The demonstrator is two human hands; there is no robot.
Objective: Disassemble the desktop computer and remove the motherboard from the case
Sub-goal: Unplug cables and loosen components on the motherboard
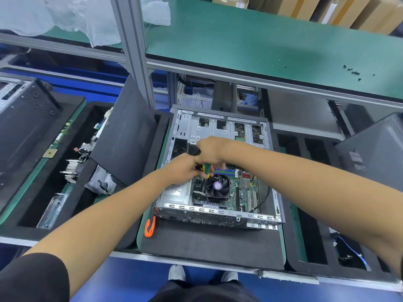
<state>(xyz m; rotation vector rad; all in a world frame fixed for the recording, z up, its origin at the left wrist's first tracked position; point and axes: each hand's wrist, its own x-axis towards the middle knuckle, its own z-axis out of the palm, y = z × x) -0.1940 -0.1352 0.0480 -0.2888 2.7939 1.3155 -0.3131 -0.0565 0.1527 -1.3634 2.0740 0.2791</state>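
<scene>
An open desktop case [220, 211] lies flat on a black foam mat [209, 245]. Inside it sits the green motherboard [244, 188] with a black CPU fan [217, 187] and coloured memory slots. My two hands meet over the board's upper left part. My right hand [210, 150] grips a green and yellow screwdriver [206, 170] that points down beside the fan. My left hand [185, 168] is curled against the screwdriver and some black cables; what it holds is hidden.
An orange hook tool [150, 227] lies at the mat's left edge. A removed side panel [124, 136] leans to the left. Foam trays on the left hold boards and a heatsink [70, 168]. Another dark case panel [375, 151] stands at right. A green shelf [261, 40] overhangs the bench.
</scene>
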